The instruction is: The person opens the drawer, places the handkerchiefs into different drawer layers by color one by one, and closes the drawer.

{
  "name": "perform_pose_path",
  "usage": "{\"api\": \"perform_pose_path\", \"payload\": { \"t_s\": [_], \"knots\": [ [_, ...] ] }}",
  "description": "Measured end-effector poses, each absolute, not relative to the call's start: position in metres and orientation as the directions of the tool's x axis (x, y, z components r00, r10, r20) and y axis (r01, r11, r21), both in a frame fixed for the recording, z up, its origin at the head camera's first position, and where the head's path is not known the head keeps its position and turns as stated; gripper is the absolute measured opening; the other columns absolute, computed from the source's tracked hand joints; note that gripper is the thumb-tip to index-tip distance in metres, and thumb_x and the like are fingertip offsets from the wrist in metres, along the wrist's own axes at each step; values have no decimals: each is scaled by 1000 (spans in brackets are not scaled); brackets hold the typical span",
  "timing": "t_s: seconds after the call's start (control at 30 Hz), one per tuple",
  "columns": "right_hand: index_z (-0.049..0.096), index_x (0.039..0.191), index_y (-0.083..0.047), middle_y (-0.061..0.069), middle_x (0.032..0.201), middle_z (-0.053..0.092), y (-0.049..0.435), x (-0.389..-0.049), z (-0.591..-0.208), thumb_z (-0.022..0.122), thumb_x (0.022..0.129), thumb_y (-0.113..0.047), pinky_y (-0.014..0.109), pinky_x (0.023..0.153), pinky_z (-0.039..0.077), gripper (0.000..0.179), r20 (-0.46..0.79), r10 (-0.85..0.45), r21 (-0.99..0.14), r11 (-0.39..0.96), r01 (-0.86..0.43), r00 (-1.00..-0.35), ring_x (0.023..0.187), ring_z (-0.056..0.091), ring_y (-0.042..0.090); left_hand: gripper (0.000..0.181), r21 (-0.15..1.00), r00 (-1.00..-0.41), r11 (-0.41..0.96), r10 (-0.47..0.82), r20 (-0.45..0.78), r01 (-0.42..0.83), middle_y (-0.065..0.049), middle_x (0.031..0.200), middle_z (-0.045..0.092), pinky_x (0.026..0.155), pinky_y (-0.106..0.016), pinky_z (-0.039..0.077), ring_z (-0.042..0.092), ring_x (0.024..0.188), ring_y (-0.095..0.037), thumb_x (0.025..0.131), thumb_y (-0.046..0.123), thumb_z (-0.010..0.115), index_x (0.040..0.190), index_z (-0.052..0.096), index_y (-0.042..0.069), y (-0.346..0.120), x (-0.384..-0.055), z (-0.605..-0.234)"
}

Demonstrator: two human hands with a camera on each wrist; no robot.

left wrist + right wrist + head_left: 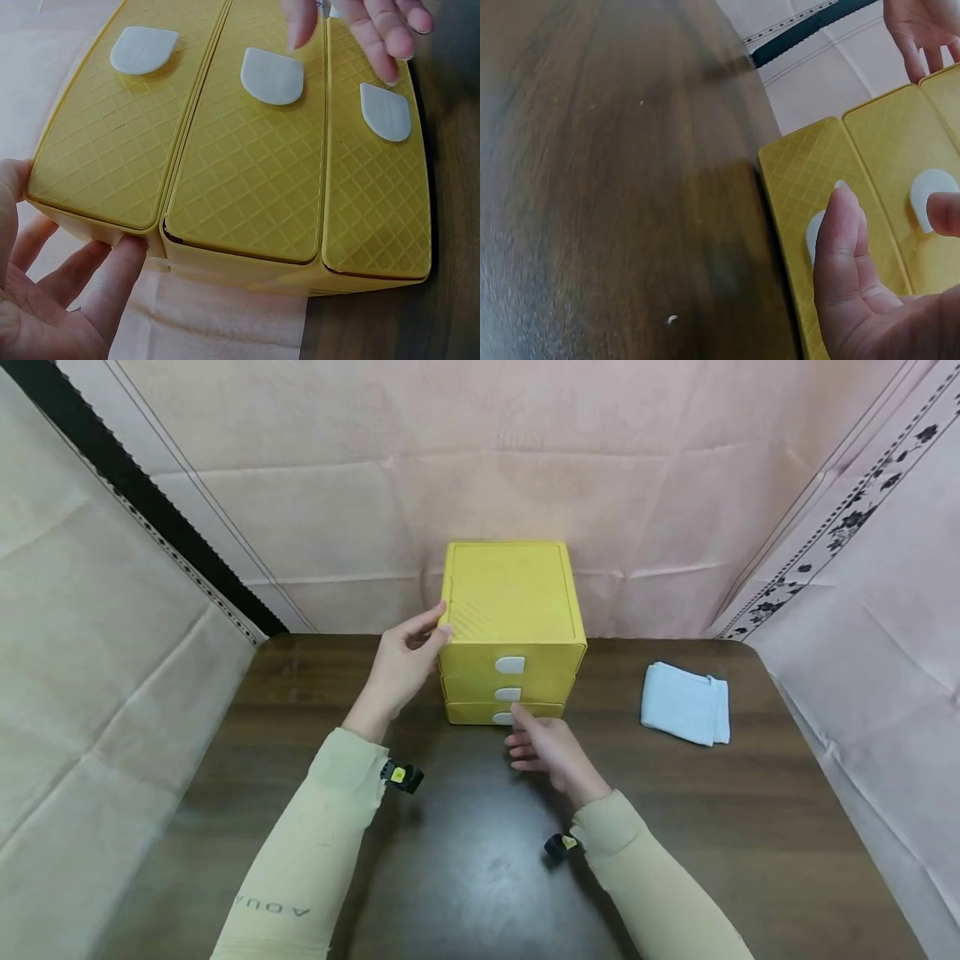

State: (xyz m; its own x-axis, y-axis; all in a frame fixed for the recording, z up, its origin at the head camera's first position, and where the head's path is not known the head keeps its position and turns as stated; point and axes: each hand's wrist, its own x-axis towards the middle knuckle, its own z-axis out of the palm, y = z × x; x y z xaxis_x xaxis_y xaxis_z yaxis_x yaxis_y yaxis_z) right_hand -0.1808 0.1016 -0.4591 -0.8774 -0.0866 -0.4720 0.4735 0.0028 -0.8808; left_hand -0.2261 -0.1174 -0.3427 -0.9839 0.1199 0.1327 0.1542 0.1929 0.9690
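The yellow plastic three-drawer cabinet (513, 585) stands ahead of and between the hands. Its three lattice-textured drawers (244, 165) look closed, contents hidden. The left hand (397, 668) rests spread fingers against the cabinet's left side; firm pressure there should steady it. The right hand (553, 747), apart from the left, hovers loosely extended near the lower white rounded plastic handles (511, 665); contact is unclear. Any pull should run straight.

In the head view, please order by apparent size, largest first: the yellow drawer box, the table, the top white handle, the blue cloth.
Table
Yellow drawer box
Blue cloth
Top white handle
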Motion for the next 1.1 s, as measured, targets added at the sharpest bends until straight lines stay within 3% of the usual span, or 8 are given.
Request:
{"api": "perform_pose_path", "payload": {
  "t_s": [0.17,0.4,0.63,1.1],
  "knots": [
    [52,116,4,17,97,60,100,-186,-467,57,78,-57,38,66,52,72,-480,-87,-877,15,481,-873,79,60,25,43,971,-985,185,113,129,148,7,122,52,65,-32,49,53,88,-16,84,37,60,126,52,30,-121,-232,-350],
    [52,114,4,17,96,61,98,-194,-477,57,80,-53,37,67,52,66,-493,-83,-869,7,494,-866,78,60,25,44,971,-984,181,111,139,158,9,121,52,67,-38,49,54,88,-15,84,39,60,126,52,30,-122,-236,-357],
    [54,111,4,17,93,62,94,-197,-483,55,84,-46,37,66,52,57,-490,-63,-870,-23,493,-869,76,60,25,45,961,-976,192,122,179,200,16,124,49,69,-38,50,55,95,-13,82,43,60,125,52,33,-119,-243,-363],
    [54,112,4,18,92,62,89,-203,-488,56,85,-38,38,66,52,49,-473,-96,-877,-42,478,-876,77,60,28,44,968,-981,185,126,150,171,8,127,49,68,-32,50,54,96,-16,86,32,59,128,50,23,-118,-228,-345]
  ]
}}
